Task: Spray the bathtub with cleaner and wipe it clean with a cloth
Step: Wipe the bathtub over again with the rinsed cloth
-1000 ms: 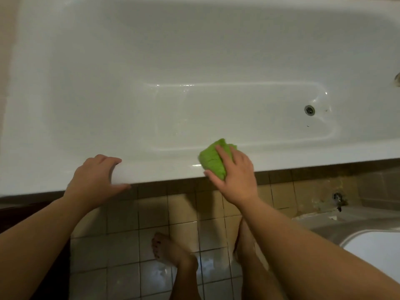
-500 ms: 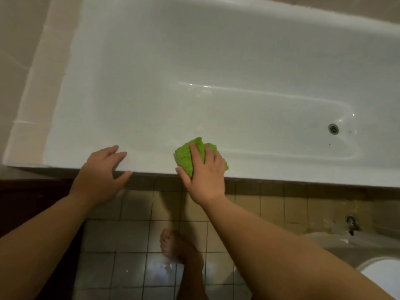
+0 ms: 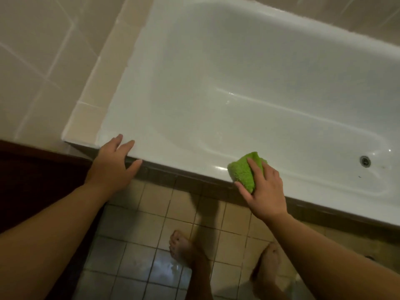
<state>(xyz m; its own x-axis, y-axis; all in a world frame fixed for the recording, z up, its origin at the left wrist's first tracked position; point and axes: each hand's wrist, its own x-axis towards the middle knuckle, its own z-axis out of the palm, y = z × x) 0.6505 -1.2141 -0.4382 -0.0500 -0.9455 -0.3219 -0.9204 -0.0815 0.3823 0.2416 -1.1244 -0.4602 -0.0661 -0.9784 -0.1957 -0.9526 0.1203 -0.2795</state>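
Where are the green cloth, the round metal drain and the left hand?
Green cloth [image 3: 242, 172]: head view, on its bare left part beside the fingers.
Round metal drain [image 3: 365, 161]: head view, on its middle.
Left hand [image 3: 112, 165]: head view, on its back.

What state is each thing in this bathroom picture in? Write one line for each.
Tub: unfilled, glossy, a few dark specks near the drain.
Drain: unplugged.
Cloth: bunched, pressed on the tub's near rim.
Right hand: holds the cloth.
Left hand: fingers straight, resting on the rim.
Floor: tiled, shiny.
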